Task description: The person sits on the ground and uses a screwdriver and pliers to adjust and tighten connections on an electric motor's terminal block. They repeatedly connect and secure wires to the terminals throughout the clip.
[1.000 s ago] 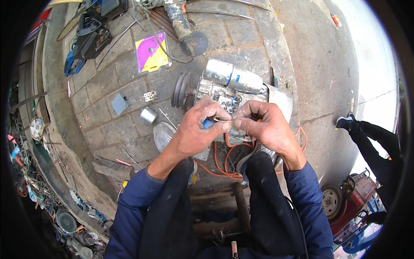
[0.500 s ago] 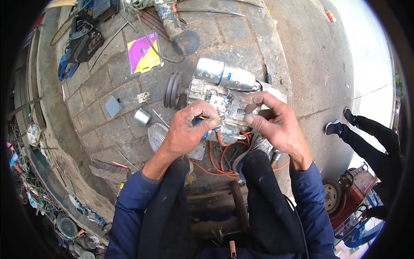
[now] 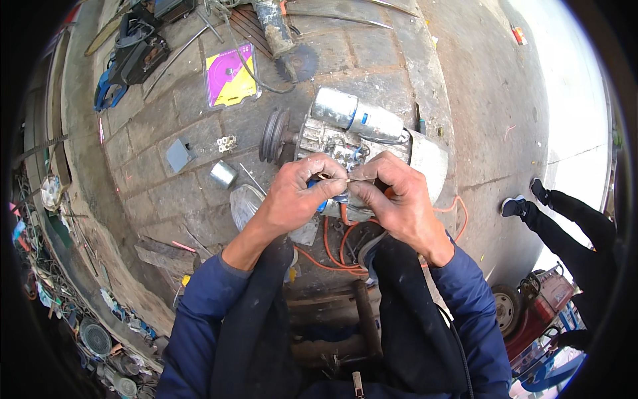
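Both hands meet in front of an electric motor that lies on the paving. My left hand is closed in a pinch on a small thin piece, too small to name. My right hand pinches against it, fingertips touching the left ones. Just beyond the fingers, the motor's open terminal block shows blue wires. Along its far side run silver capacitor cylinders, and a grooved pulley is on its left end. An orange cable curls below my hands; its end by the motor is partly hidden.
Left of the motor lie a metal cylinder, a grey cover and a white connector strip. Farther off are a packaged disc, an angle grinder and a chainsaw. At right, a person's legs and a red wheeled machine.
My right hand has moved left, its spread thumb and finger closing to a pinch at the left fingertips. My left hand keeps its pinch. The whole view has shifted slightly.
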A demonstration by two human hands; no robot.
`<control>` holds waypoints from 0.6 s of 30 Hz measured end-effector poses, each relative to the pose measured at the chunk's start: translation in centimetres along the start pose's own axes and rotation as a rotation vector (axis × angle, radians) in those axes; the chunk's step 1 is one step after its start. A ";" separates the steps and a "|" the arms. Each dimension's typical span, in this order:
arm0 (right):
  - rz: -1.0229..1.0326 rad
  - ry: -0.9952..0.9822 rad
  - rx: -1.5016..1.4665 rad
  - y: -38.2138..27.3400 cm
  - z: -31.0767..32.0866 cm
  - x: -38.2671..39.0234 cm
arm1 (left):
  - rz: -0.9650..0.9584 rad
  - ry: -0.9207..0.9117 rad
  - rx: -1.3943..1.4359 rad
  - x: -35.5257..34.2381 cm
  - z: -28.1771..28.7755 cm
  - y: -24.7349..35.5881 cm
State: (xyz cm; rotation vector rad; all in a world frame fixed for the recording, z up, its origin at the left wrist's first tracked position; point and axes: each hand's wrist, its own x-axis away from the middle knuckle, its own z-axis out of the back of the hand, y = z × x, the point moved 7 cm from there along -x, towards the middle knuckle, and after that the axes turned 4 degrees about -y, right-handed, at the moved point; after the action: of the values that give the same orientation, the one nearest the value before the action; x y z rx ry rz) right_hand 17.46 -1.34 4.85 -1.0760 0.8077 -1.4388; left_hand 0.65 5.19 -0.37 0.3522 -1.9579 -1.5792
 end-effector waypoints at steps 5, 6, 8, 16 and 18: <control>0.085 0.041 0.133 -0.7 0.0 0.2 | -0.028 0.006 -0.059 -0.2 0.0 0.7; 0.095 0.045 0.159 -1.0 0.0 0.3 | -0.038 0.012 -0.073 -0.2 0.0 0.6; 0.092 0.028 0.183 -1.4 0.0 0.3 | -0.060 0.020 -0.101 -0.1 -0.1 0.6; -0.038 -0.029 0.227 -0.7 -0.2 0.3 | -0.104 0.033 -0.093 -0.2 -0.4 1.0; -0.044 0.031 0.230 -0.3 -0.4 0.2 | -0.105 0.034 -0.100 -0.3 -0.5 1.0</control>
State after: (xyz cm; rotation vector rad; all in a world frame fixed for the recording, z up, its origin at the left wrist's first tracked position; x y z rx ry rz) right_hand 16.95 -1.52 4.99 -0.9028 0.6261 -1.5477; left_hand 1.32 5.21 0.52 0.4442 -1.8542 -1.7188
